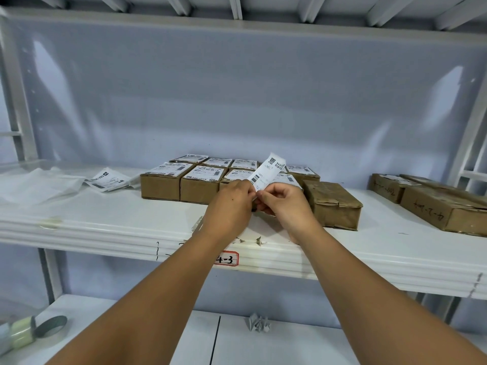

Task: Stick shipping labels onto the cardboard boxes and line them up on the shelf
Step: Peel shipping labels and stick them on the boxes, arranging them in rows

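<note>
Cardboard boxes [200,188]: labelled block, two rows on the white shelf [105,227].
Unlabelled box [332,204]: just right of that block, top bare.
Left hand [232,204]: before the block, fingertips pinching the label's lower end.
Right hand [284,204]: pinching the same end, seemingly picking at the backing.
Shipping label [266,172]: held upright over the block's front row.
Risk: freed adhesive may curl onto itself or fingers, or land crooked on the creased top.
</note>
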`<state>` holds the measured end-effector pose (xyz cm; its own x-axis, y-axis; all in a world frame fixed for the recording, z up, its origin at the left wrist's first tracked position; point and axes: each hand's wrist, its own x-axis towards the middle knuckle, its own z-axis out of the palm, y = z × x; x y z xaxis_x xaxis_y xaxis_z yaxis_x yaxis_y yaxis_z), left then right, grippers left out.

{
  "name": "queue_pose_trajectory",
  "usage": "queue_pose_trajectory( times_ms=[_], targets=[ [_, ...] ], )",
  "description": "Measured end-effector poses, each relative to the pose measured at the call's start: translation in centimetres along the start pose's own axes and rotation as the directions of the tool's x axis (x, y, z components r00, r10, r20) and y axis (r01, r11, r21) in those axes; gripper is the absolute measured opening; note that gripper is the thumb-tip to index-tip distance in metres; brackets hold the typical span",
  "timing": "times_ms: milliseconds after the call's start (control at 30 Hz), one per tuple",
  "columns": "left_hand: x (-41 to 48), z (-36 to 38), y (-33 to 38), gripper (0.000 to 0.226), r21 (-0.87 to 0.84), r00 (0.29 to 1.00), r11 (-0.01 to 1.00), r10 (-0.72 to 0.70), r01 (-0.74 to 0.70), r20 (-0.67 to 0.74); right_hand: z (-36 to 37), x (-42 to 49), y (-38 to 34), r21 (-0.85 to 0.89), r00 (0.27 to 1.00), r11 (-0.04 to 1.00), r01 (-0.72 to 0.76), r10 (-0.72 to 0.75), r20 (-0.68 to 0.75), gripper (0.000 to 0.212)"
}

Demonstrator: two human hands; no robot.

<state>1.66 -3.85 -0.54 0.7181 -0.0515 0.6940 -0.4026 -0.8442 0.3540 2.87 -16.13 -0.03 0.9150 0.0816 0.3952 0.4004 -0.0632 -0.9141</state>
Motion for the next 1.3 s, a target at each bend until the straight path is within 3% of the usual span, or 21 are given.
queue_pose_trajectory(
  times_ms=[300, 767, 1000, 1300],
  targets=[
    [-0.06, 0.36, -0.18, 0.013, 0.057, 0.999, 0.997, 0.048, -0.048, 0.002, -0.15, 0.25, 0.37, -0.061, 0.999, 0.998, 0.001, -0.004, -0.049, 0.023],
    [0.04, 0.26, -0.16, 0.013, -0.005, 0.998, 0.999, -0.052, 0.052, 0.027, -0.13, 0.42, 0.59, -0.137, 0.999, 0.99, 0.032, -0.035, -0.017, 0.019],
    [-0.21, 0.04, 0.24, 0.008, 0.08, 0.998, 0.995, -0.062, 0.062, 0.0, 0.0, 0.38, 0.43, -0.17, 0.999, 0.985, 0.036, -0.041, -0.024, 0.021],
    [-0.12, 0.01, 0.12, 0.008, 0.036, 0.998, 0.998, -0.054, 0.055, -0.008, 0.04, 0.36, 0.47, -0.122, 1.0, 0.993, 0.002, 0.0, 0.016, 0.017]
  ],
)
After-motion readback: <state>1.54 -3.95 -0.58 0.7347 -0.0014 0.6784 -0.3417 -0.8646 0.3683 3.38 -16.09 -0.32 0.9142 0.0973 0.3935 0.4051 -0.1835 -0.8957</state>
